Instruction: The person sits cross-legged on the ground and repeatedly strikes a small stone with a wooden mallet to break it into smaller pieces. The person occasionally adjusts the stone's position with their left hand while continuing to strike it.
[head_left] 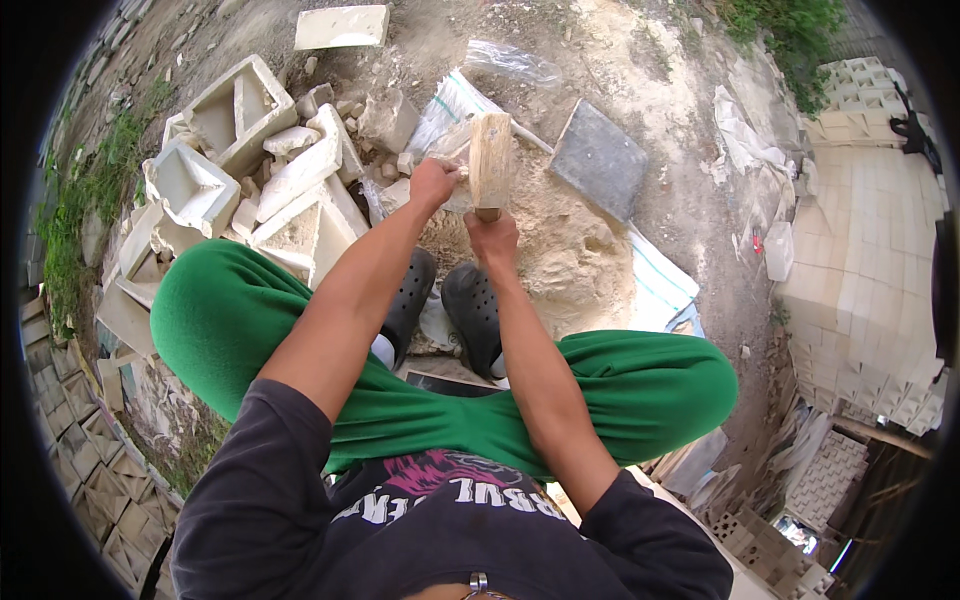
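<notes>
My right hand point(492, 240) is wrapped round the short handle of a wooden mallet point(490, 155). Its blocky, worn head is raised in front of me. Just left of the mallet, my left hand point(437, 183) is closed, fingers curled at a pale, dusty patch. What it grips is hard to make out, partly hidden behind the mallet head. Below both hands lies a heap of cream-coloured powder and crumbs point(575, 262), spread on a white woven sack point(655, 285) with blue stripes. A flat grey square slab point(598, 158) rests at the heap's far right edge.
Broken pale block pieces point(300, 205) and hollow box-shaped blocks point(240, 115) are piled at the left. A lone pale block point(342, 27) lies far off. Clear plastic point(512, 63) and white cloth point(750, 140) litter the dirt. Stacked blocks point(850, 230) rise at the right. My dark clogs point(472, 310) flank the near edge.
</notes>
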